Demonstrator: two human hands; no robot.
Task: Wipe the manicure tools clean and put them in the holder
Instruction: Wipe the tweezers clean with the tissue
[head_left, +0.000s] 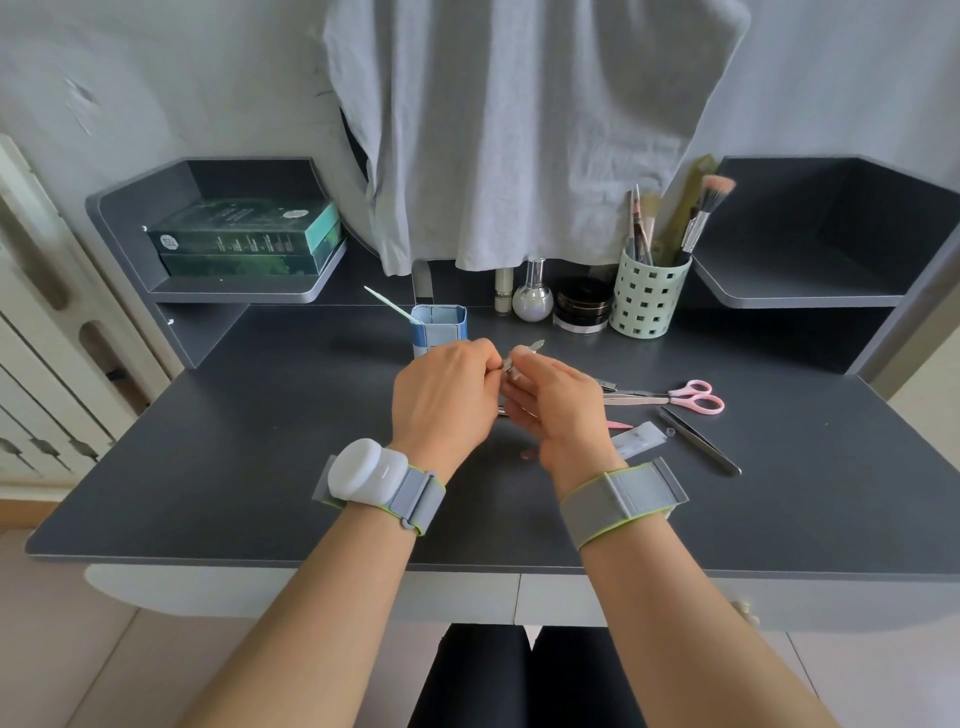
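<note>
Head view: a slim silver metal tool (524, 351) is pinched between both hands (498, 387) above the dark counter (260, 441), where a slip could drop it.

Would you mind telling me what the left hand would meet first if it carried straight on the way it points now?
Most likely the blue holder. The left hand points away from the person, up the desk, and the holder stands just beyond its knuckles. Depth is hard to judge in this single view, so it might pass slightly to one side.
</note>
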